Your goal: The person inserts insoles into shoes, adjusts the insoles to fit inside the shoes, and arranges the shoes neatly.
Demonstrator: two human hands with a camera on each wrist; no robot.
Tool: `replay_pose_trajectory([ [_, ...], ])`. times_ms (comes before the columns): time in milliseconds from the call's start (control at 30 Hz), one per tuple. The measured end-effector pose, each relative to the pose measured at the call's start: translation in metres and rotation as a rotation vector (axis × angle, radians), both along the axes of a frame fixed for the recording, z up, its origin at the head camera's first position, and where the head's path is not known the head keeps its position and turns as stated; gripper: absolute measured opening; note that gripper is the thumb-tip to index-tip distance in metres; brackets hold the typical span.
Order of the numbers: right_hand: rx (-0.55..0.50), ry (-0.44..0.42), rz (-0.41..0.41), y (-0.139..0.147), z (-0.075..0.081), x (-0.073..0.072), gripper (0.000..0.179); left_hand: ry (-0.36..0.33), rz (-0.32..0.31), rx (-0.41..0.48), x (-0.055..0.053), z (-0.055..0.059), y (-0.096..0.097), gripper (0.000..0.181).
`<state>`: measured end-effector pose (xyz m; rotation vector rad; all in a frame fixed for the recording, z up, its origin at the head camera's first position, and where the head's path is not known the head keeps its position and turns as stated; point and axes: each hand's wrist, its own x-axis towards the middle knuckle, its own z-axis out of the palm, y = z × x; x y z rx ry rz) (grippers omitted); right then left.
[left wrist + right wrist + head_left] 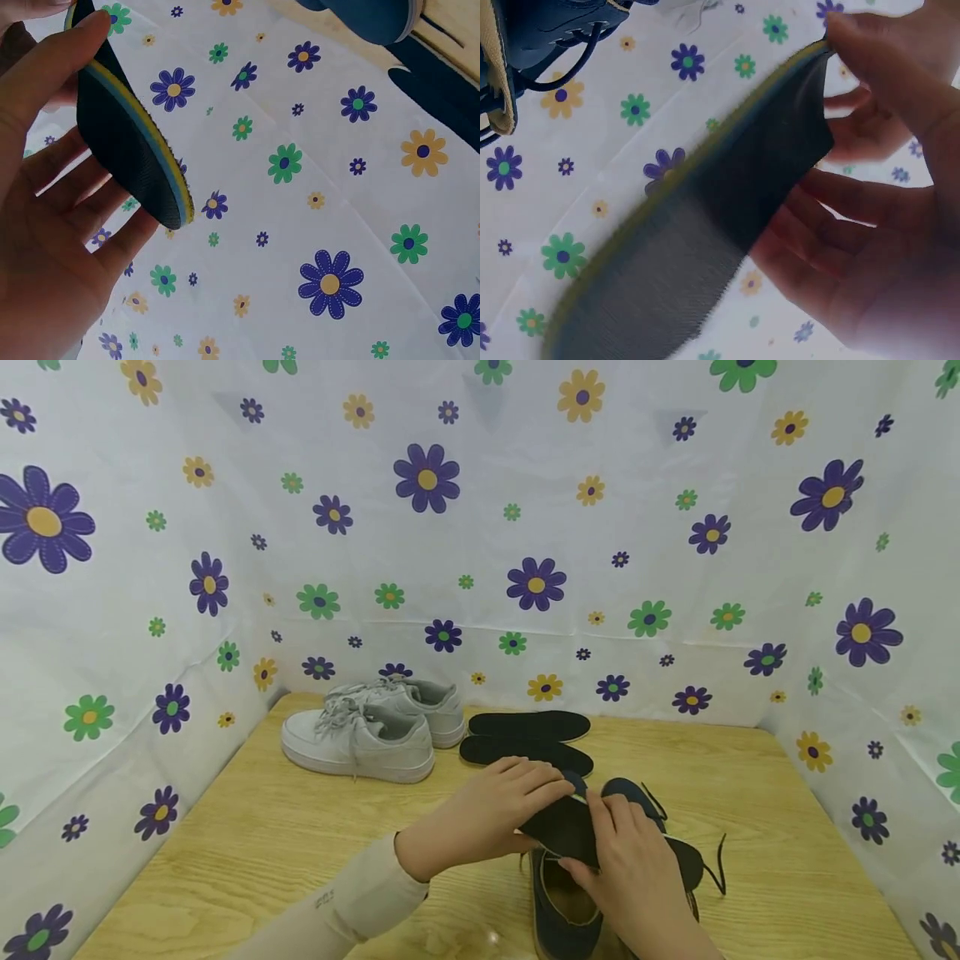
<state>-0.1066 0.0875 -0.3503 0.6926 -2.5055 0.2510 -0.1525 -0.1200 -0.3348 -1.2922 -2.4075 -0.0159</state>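
A thin insole [561,831], black on the side facing up, is held between both hands above a dark blue shoe [566,935]. Its layered edge shows yellow and blue in the left wrist view. My left hand [498,810] grips one end, thumb on one face and fingers behind. My right hand [633,868] pinches the insole [727,202] farther along, with a long stretch of it reaching past the fingers. Partly hidden behind my right hand is a second dark blue shoe [628,792]. The held insole covers part of the first shoe's opening.
A pair of white sneakers [360,752] stands at the back left of the wooden table [262,860]. Beside them lie two black insoles, one farther back [528,725] and one nearer [517,752]. A dark lace [722,864] trails on the right. Flowered cloth [525,510] encloses the back and sides.
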Motion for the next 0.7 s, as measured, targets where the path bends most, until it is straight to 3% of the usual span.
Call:
replay_pose_trajectory([
  [200, 0.102, 0.042, -0.021, -0.001, 0.003, 0.000, 0.087, 0.004, -0.046, -0.009, -0.005, 0.007, 0.004, 0.060],
  [333, 0.080, 0.033, -0.023, 0.003, 0.006, -0.003, 0.075, -0.057, -0.046, 0.030, -0.010, 0.007, 0.006, 0.068],
  [400, 0.008, -0.072, -0.021, 0.010, 0.011, -0.007, 0.063, -0.087, 0.008, 0.081, -0.014, 0.005, 0.006, 0.082],
  [500, -0.153, -0.327, -0.059, 0.026, 0.020, -0.016, 0.051, -0.106, 0.137, 0.173, -0.017, 0.000, 0.006, 0.094],
  [567, -0.249, -0.500, -0.118, 0.038, 0.024, -0.022, 0.048, -0.102, 0.203, 0.187, -0.016, -0.005, 0.007, 0.080],
  [600, -0.287, -0.570, -0.143, 0.044, 0.025, -0.023, 0.047, -0.103, 0.204, 0.179, -0.015, -0.009, 0.009, 0.068],
  [700, -0.388, -0.760, -0.177, 0.054, 0.021, -0.023, 0.046, -0.137, 0.128, 0.106, -0.011, -0.024, 0.019, 0.032],
])
